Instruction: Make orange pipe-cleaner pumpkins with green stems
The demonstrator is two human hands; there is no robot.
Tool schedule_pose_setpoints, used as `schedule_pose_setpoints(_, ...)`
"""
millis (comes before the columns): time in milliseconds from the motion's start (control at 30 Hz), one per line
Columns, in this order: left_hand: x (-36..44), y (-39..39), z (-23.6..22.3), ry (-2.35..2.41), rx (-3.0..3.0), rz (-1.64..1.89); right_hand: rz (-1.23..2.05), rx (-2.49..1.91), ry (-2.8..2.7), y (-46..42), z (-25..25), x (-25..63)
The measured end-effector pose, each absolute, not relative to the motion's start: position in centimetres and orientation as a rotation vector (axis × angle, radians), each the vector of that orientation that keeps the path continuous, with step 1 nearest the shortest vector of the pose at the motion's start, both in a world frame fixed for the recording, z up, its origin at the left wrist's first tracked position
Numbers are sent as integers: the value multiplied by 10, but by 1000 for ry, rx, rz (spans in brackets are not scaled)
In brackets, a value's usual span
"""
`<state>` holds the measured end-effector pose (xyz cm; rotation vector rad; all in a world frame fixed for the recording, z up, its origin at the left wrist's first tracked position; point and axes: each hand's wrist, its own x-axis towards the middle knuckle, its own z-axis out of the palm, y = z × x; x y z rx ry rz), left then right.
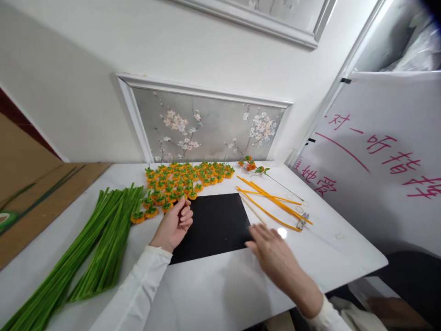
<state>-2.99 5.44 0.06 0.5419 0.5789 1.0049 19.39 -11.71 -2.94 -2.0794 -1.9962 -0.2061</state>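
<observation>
Left hand [175, 221] is curled over the left part of the mat [217, 227], near the orange flowers [171, 183]; whether it grips anything, I cannot tell. Right hand [274, 250], fingers extended, is at the mat's right edge, near yellow stems [275, 201].

framed blossom panel [213, 124], red-lettered white sheet [389, 115], brown cardboard [25, 147]

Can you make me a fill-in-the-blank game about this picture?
The thick pile of long pipe cleaners is colored ____.
The rectangular mat is colored ____.
The hand nearest the fuzzy flower heads is the person's ____ one.
The small metal snips lie nearer the ____ hand.

Missing words: green; black; left; right.
</observation>
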Motion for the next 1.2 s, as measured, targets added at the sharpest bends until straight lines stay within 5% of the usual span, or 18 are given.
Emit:
schedule_pose_setpoints(133, -28, 53, -2, 600, 547, 1003, 94, -1808, -2079, -98, -28, 157)
schedule_pose_setpoints(433, -26, 49, -5, 615, 581, 991, 98, -1917, -2062, -56, -32, 151)
schedule_pose_setpoints(767, -25, 42, -12, 628, 571, 981, -716, -2324, -879, -54, -6, 295)
schedule_pose_setpoints(933, -24, 43, -13, 611, 565, 985, -129, -2404, -1363, -29, -17, 269)
schedule_pose_setpoints(1200, -27, 43, -19, 575, 548, 983, -140, -2356, -1485, 15, -27, 246)
